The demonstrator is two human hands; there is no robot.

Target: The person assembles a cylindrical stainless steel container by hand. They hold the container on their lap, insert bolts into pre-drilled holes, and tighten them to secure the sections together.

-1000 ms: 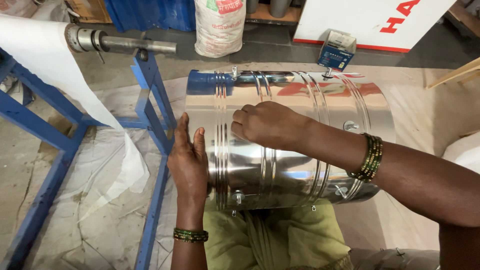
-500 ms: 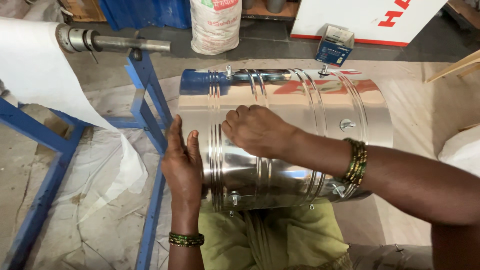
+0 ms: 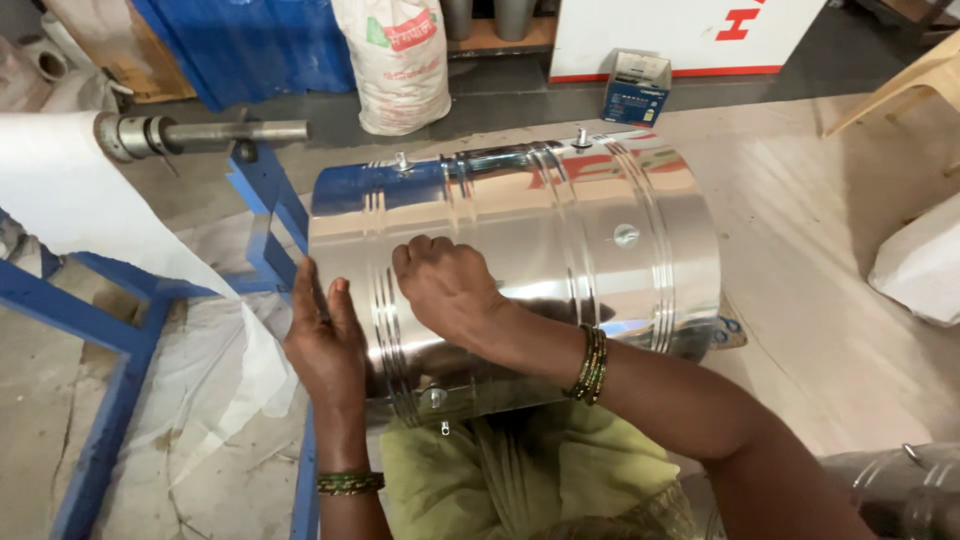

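Note:
A shiny steel drum (image 3: 600, 240) with ribbed bands lies on its side across my lap. My left hand (image 3: 325, 345) is flat against the drum's left end, fingers straight and pointing up. My right hand (image 3: 445, 285) rests on top of the curved wall near that end, fingers curled in a loose fist, holding nothing that I can see. Small bolts stick out of the drum's upper side and a round rivet shows on its wall.
A blue metal stand (image 3: 120, 340) at the left carries a steel shaft (image 3: 200, 132) and a roll of white sheet (image 3: 70, 200). A white sack (image 3: 395, 60) and a small blue box (image 3: 635, 85) stand behind. Another white sack (image 3: 925, 265) lies right.
The view has shifted so the drum sits more to the right and fuller in frame. My right hand slid slightly along the drum wall; my left hand stays on the end.

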